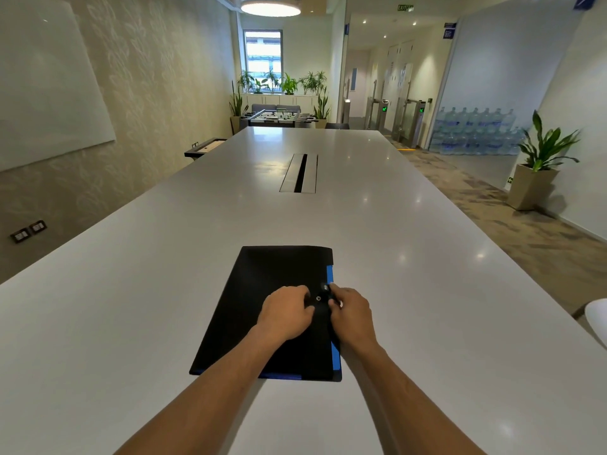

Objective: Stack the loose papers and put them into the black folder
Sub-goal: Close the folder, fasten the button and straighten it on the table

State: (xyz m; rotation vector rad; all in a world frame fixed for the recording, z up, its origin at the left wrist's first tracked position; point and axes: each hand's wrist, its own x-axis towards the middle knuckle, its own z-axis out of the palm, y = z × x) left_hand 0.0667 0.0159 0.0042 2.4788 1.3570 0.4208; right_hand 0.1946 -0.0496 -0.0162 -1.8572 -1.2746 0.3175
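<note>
**Both hands at the folder's snap tab**

Black folder (262, 290) lies flat and closed on the white bench (131, 290), near its front edge. Left hand (286, 311) rests on the cover, fingers curled, pressing down beside the snap button (318, 298). Right hand (353, 311) pinches the closure tab (323, 315) at the folder's right edge. A blue edge (331, 277) shows along the right and bottom sides. Contents not visible. Cable slot (299, 173) sits well beyond.

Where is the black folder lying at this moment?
In the head view the black folder lies flat on the near, central part of the white table, under the left hand and right hand.
</note>
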